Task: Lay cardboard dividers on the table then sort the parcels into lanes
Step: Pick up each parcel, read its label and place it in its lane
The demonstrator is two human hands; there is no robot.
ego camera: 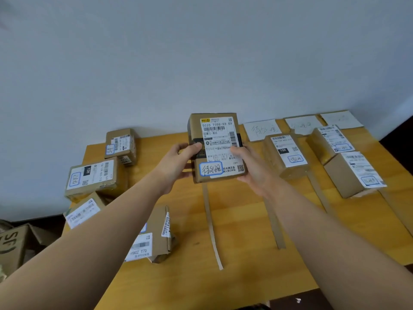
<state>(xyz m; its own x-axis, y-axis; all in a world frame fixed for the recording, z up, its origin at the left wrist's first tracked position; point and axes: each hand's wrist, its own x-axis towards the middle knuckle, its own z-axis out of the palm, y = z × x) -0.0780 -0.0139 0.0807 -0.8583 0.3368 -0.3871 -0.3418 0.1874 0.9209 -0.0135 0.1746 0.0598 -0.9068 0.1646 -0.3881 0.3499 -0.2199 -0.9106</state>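
Both hands hold one parcel (215, 148) up off the counter (245, 265). Its shipping label is tilted toward the wearer, probably so the blue-boxed handwritten mark can be read before a lane is chosen. The left hand (181, 159) grips the left edge, thumb on top and fingers curled beneath; the right hand (250, 166) clasps the right edge the same way. Cardboard dividers (211, 224) lie as long strips running front to back, with handwritten paper cards (261, 129) heading the lanes at the wall. Three sorted parcels (286, 157) sit label-up in the right-hand lanes. The unsorted parcels (91, 177) wait heaped at the left, outside the strips.
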